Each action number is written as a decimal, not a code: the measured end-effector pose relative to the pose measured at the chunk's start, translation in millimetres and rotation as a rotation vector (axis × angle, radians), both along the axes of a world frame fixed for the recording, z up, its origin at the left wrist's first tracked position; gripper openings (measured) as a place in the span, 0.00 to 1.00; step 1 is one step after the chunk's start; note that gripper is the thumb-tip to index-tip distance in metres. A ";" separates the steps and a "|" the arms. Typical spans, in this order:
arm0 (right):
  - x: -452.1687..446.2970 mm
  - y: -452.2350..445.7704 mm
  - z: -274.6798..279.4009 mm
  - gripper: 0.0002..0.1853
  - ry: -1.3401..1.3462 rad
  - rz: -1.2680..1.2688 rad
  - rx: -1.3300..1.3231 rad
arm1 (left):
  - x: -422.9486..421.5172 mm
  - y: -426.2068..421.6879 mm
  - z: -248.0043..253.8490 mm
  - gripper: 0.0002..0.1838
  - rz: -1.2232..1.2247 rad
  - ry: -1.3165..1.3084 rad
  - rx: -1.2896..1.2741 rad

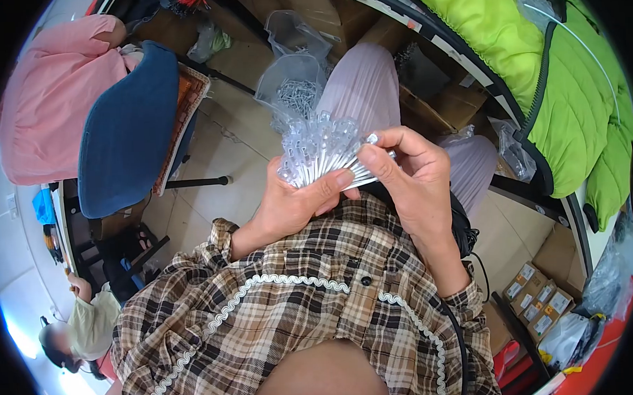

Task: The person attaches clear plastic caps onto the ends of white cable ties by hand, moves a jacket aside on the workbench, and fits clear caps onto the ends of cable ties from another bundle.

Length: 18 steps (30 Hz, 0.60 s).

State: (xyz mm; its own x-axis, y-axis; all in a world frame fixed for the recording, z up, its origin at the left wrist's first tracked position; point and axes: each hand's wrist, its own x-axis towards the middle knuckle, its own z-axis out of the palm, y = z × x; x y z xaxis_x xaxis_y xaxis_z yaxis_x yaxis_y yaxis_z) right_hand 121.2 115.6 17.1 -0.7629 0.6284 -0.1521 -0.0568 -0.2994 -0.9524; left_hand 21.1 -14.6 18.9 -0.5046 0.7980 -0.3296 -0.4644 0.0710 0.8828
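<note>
A fanned bundle of thin white stems with clear plastic heads (318, 144) is gripped in my left hand (288, 202), its thumb pressed across the stems. At the right edge of the fan, my right hand (418, 182) pinches one clear-headed stem (372, 138) between thumb and forefinger. That piece lies close against the others; whether it is apart from the bundle I cannot tell. Below the hands, a clear plastic bag (272, 79) between the table and my lap holds many small greyish pin-like pieces (301, 94).
A blue chair (130, 128) with a person in pink (58, 96) stands at the left. Bright green jackets (574, 101) lie on the table at the right. Cardboard boxes (440, 107) sit under it, and small labelled boxes (536, 301) at lower right. Another person (89, 324) is at lower left.
</note>
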 end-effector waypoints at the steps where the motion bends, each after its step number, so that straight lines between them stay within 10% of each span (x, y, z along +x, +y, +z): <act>1: 1.3 1.5 -1.5 0.06 -0.007 0.011 0.014 | -0.1 0.5 0.1 0.07 0.002 -0.005 -0.001; 18: 5.3 7.1 1.5 0.04 0.001 0.030 -0.059 | 0.3 0.7 0.6 0.08 -0.012 -0.030 -0.017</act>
